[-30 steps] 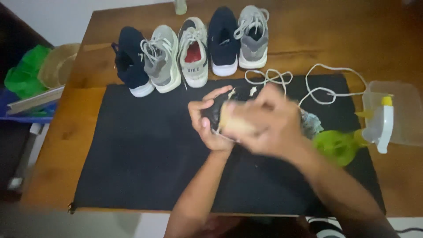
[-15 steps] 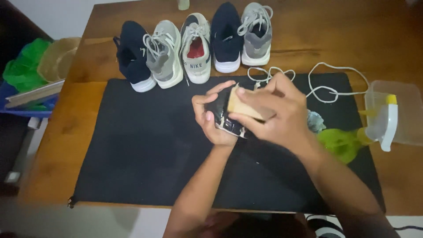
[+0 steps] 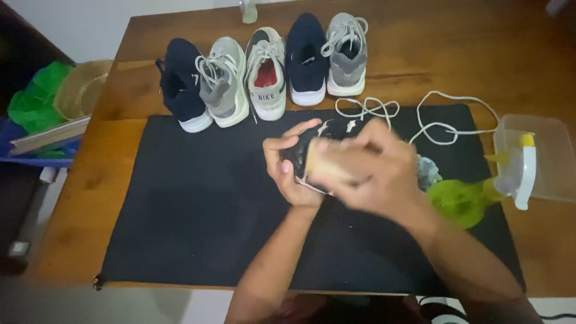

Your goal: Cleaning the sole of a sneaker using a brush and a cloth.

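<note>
Head view: left hand [image 3: 288,171] clamped around dark shoe [image 3: 298,155]; right hand [image 3: 366,168], blurred, closed on tan brush [image 3: 327,168] against shoe's side. Best kept braced over mat [image 3: 180,198], strokes short. Spray bottle [image 3: 480,192] right of hands.

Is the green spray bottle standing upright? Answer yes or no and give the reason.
No: the green spray bottle lies on its side on the black mat, with its nozzle end toward the clear plastic container.

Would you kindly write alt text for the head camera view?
Left hand grips a dark shoe while the blurred right hand presses a tan brush on it, over a black mat. Five shoes line the wooden table.
</note>
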